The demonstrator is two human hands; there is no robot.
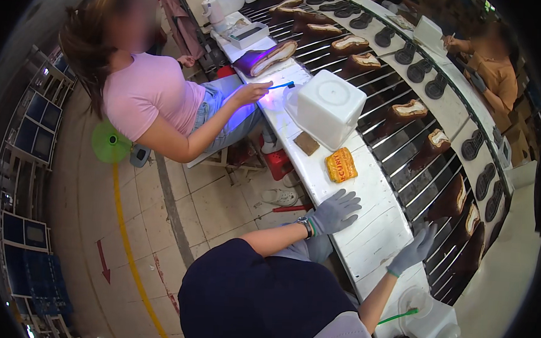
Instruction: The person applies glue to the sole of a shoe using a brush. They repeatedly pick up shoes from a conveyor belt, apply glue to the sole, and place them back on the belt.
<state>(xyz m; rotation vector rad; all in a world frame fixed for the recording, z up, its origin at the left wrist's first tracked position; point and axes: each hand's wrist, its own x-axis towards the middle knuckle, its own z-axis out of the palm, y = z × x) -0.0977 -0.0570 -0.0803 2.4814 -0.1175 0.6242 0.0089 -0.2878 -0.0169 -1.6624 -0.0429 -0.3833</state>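
Both gloved hands, left grip [337,210] and right grip [415,250], are resting open and empty on the white bench [374,226].

An orange-yellow rectangular packet [341,165] lies on the white bench [371,235], beside a brown pad [307,143].

two grey-gloved hands, left [335,210] and right [414,250], hover over the white bench [371,229]. on it sit one white tub [329,108], one brown block [307,143] and one orange packet [341,165].
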